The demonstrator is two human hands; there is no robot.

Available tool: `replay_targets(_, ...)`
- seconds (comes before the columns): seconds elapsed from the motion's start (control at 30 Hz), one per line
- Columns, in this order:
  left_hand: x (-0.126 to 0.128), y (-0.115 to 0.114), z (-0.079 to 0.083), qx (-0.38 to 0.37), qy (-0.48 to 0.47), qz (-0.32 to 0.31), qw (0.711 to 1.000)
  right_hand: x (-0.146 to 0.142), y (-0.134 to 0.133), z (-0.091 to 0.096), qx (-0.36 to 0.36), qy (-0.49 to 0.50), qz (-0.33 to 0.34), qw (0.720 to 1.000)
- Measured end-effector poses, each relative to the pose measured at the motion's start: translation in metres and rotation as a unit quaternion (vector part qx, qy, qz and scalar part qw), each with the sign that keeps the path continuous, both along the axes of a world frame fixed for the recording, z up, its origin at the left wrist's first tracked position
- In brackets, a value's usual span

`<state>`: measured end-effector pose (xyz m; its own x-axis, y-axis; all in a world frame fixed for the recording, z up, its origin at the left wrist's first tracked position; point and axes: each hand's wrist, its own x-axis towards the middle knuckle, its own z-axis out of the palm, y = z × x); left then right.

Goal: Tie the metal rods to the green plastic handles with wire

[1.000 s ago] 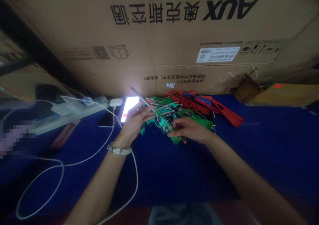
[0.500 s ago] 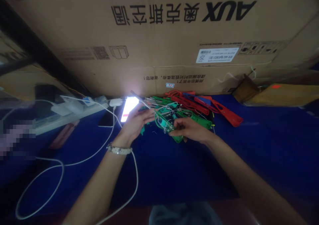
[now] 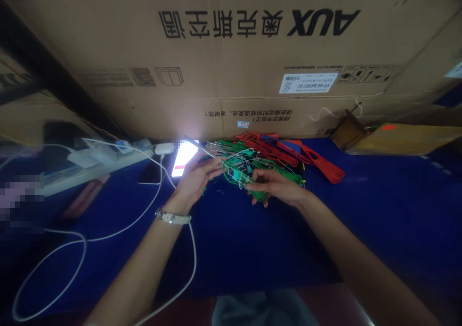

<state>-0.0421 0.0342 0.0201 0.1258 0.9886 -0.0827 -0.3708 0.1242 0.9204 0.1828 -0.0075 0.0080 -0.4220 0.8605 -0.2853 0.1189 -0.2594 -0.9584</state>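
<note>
Both of my hands hold one green plastic tool (image 3: 258, 196) with a long thin metal rod (image 3: 204, 148), which slants up to the left. My left hand (image 3: 198, 176) is closed round the lower end of the rod. Bent round the green body, the fingers and thumb of my right hand (image 3: 277, 186) grip it from the right. Thin white wires (image 3: 240, 183) and teal bits show between the hands. Just behind lies a heap of green plastic parts (image 3: 234, 145) and metal rods. Red plastic housings (image 3: 276, 154) lie behind and right of it.
A lit phone (image 3: 185, 158) stands left of the heap. White cables (image 3: 144, 215) loop over the blue table cover (image 3: 245, 249) from a power strip (image 3: 61, 181). A large cardboard box (image 3: 216, 85) rises behind, and a yellow packet (image 3: 404, 140) lies at right.
The view has shifted slightly. My right hand has turned a little on the green body, and its lower fingertips show more beneath it. Both hands keep their hold.
</note>
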Motion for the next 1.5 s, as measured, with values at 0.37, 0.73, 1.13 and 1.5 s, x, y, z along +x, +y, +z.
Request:
replay_targets(0.37, 0.001, 0.0, -0.002, 0.009, -0.005, 0.058, 0.998, -0.001, 0.002, -0.001, 0.015, 0.044, -0.057, 0.997)
replay_targets(0.73, 0.002, 0.001, -0.002, 0.003, -0.019, 0.078, 0.997, -0.003, 0.003, -0.002, 0.02, 0.062, -0.084, 0.994)
replay_targets(1.13, 0.001, 0.002, -0.005, 0.018, -0.019, 0.092, 0.995, -0.01, 0.001, -0.005, 0.096, -0.005, -0.13, 0.987)
replay_targets(1.5, 0.006, -0.001, -0.003, 0.026, -0.004, 0.112, 0.993, -0.026, -0.017, 0.004, 0.467, -0.297, -0.262, 0.791)
